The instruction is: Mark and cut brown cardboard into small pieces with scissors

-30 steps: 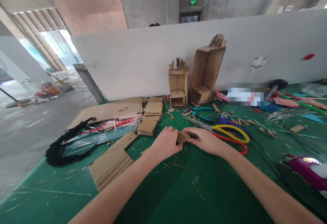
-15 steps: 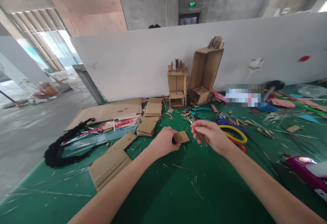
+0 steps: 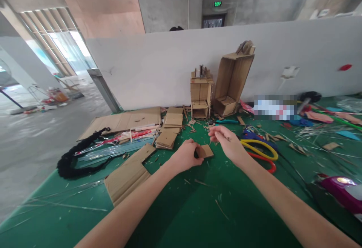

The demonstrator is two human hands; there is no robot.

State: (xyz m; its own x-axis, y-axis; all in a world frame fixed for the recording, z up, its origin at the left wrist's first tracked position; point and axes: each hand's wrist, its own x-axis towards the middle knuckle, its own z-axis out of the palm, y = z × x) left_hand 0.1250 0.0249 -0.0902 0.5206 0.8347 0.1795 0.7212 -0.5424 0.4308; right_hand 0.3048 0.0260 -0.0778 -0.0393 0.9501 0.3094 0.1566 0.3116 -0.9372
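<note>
My left hand [image 3: 188, 155] is closed around the left end of a small cardboard piece [image 3: 206, 151], just above the green table. To its right, my right hand [image 3: 226, 142] is raised with the fingers drawn together in a pinch. A thin sliver shows by its fingertips, too small to name. Beyond my hands stands a small cardboard box model [image 3: 200, 93] with a thin rod inside and parts on top. Beside it leans a taller open cardboard box [image 3: 233, 80]. Teal-handled pliers [image 3: 226, 121] lie behind my right hand.
Stacked cardboard squares [image 3: 166, 138], a cut cardboard sheet [image 3: 128, 174] and a black fuzzy cord [image 3: 73, 170] lie left. At right are yellow-handled [image 3: 261, 146] and red-handled [image 3: 263, 159] tools and a purple device [image 3: 338, 189]. Cardboard scraps litter the green table [image 3: 198, 214]. A white partition [image 3: 147, 67] stands behind.
My right hand has lifted slightly and turned, its fingertips moving away from the cardboard piece. My left hand keeps its hold on the piece. The whole view has shifted a little.
</note>
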